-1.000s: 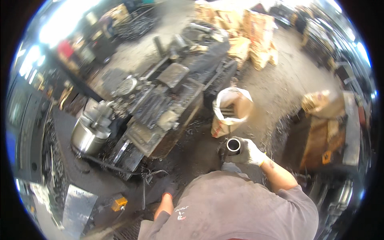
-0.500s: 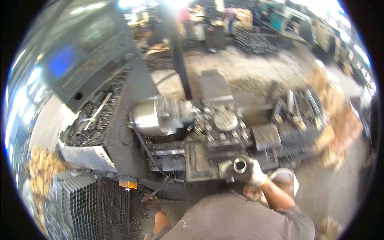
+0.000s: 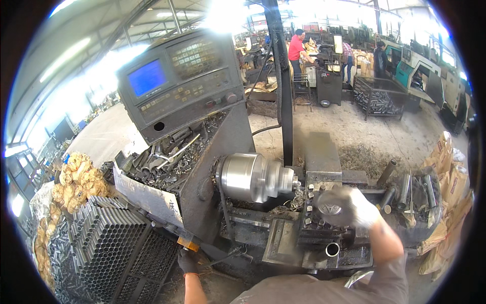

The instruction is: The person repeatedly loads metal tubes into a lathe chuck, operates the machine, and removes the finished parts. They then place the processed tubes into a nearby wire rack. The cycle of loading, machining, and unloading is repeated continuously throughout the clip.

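Note:
My right hand (image 3: 362, 209), in a white and dark work glove, reaches over the tool post of a metal lathe. Its fingers are smeared by motion beside the post's round top (image 3: 329, 206), so their grip does not show. Below this hand, a short metal tube (image 3: 332, 249) shows its open end at the front of the carriage. To the left, the shiny cylindrical chuck (image 3: 243, 175) faces the tool post. My left hand (image 3: 188, 261), in a dark glove, is low at the left, just under an orange block (image 3: 188, 244); its fingers are hard to make out.
A control panel (image 3: 177, 76) with a blue screen rises at the left, above a tray of tools and chips (image 3: 169, 157). Stacked steel tubes (image 3: 106, 243) fill a rack at lower left. Paper sacks (image 3: 445, 187) stand at right. People (image 3: 298, 50) are at machines farther back.
My right hand has moved from the tube at the carriage front up to the tool post. My left hand has come into sight below the orange block. The whole view has shifted.

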A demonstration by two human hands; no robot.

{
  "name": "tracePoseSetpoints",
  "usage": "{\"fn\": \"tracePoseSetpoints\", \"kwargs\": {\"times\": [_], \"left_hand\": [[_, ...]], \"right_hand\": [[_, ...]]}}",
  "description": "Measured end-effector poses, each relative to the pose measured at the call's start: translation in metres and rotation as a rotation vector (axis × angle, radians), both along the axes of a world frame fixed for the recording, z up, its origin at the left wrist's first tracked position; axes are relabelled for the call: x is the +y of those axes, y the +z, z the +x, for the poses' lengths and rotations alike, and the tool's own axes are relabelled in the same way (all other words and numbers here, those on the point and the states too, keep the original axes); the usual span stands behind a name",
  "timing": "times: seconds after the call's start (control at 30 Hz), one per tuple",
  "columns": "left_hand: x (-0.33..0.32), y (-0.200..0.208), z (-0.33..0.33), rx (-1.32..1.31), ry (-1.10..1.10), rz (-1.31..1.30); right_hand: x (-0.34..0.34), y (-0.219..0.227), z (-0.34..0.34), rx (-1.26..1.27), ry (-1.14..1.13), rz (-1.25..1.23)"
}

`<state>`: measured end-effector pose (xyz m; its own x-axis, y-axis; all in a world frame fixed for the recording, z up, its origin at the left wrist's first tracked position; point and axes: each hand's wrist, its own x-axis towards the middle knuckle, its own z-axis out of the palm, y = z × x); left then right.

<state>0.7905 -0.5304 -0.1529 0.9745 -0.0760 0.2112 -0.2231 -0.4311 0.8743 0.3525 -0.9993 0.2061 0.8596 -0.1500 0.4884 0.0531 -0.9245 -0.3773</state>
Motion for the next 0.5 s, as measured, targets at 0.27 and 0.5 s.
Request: {"fn": "tracePoseSetpoints", "kwargs": {"times": [0.27,0.5], "left_hand": [[0.000,-0.065,-0.079,0.313,0.217,-0.204],[0.074,-0.122,-0.177,0.325,0.112,0.343]], "right_hand": [[-0.082,-0.048,0.199,1.396,0.167,-0.229],[-0.204,-0.105,0.132,0.589,-0.273,-0.063]]}}
